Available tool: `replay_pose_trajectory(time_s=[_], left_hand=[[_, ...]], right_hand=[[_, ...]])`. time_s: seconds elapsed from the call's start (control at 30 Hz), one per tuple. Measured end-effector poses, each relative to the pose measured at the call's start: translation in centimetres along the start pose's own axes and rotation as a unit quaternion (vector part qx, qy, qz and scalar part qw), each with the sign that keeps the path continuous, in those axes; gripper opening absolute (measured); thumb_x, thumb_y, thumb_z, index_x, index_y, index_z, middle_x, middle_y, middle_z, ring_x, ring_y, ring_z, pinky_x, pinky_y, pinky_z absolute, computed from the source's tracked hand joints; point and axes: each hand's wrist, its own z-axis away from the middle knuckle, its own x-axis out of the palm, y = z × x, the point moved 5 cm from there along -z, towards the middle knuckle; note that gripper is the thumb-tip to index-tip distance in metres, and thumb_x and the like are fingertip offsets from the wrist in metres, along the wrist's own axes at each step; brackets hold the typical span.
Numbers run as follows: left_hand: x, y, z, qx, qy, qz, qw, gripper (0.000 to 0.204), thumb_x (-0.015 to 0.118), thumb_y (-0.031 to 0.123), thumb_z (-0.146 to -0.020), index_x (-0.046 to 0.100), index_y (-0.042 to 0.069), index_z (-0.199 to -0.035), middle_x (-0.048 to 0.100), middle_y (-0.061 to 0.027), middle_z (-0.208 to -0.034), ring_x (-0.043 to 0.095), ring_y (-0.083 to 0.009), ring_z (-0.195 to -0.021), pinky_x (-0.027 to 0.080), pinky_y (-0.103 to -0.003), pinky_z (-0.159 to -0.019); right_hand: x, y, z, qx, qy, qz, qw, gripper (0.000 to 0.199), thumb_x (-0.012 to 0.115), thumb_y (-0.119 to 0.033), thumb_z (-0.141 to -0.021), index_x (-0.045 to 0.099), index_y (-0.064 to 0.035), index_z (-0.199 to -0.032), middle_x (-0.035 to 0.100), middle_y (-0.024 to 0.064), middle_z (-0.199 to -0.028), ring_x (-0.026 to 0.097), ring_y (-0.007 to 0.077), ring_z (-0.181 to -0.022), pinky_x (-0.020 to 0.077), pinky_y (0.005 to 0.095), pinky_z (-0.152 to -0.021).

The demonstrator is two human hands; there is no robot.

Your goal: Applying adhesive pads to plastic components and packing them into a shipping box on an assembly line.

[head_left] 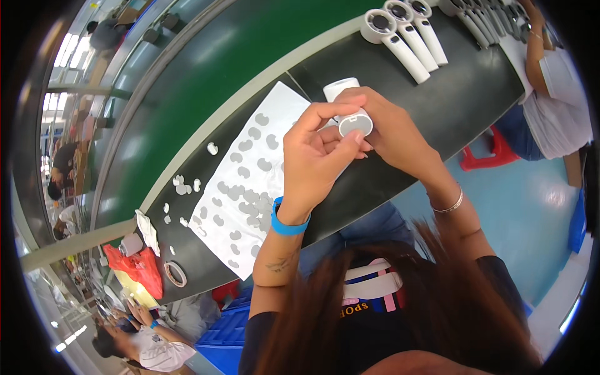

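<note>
Both my hands hold one white handheld fan body (347, 103) above the dark work table (456, 106). My right hand (390, 134) wraps its handle from behind. My left hand (315, 156), with a blue wristband, has thumb and fingers pressed at the fan's grey rounded end (356, 124). Just left of my hands lies a white sheet (250, 181) carrying several grey stickers. Part of the fan body is hidden by my fingers.
Three white handheld fans (406, 34) lie in a row at the table's far end, more grey parts beyond. A green conveyor belt (206, 75) runs alongside. Loose stickers, a tape roll (175, 274) and a red bag (140, 265) sit left. Another person (553, 94) works at right.
</note>
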Motion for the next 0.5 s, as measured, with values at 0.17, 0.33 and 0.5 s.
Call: replay_pose_trajectory(time_s=[0.17,0.33,0.5], left_hand=[[-1.4,0.8,-0.4,0.002,0.03,-0.046,0.998,0.013,0.063,-0.003,-0.081,0.055,0.0,-0.091,0.063,-0.0162,-0.105,0.062,-0.0141,-0.062,0.051,-0.023,-0.05],[-4.2,2.4,-0.3,0.11,0.081,-0.015,0.991,0.011,0.066,0.009,-0.085,0.058,0.002,-0.084,0.065,-0.0081,-0.091,0.05,-0.0042,-0.048,0.038,-0.017,-0.04],[-8.8,5.3,-0.2,0.177,0.131,-0.048,0.974,0.014,0.055,0.014,-0.093,0.059,0.002,-0.087,0.066,-0.0095,-0.097,0.052,-0.0054,-0.05,0.039,-0.018,-0.041]], right_hand=[[1.4,-1.2,-1.3,-0.053,-0.007,0.061,0.997,0.039,0.055,0.009,-0.077,0.051,-0.0039,-0.113,0.056,0.0096,-0.112,0.062,0.0309,-0.084,0.0513,0.0354,-0.068],[3.1,-3.2,-4.5,-0.076,-0.062,0.036,0.995,0.04,0.054,0.012,-0.076,0.052,-0.0033,-0.114,0.057,0.0094,-0.113,0.063,0.0274,-0.084,0.0524,0.0343,-0.069],[6.0,-4.8,-9.8,-0.186,-0.126,0.032,0.974,0.042,0.054,0.009,-0.075,0.054,-0.002,-0.115,0.057,0.0159,-0.114,0.057,0.0346,-0.101,0.0465,0.0351,-0.087]])
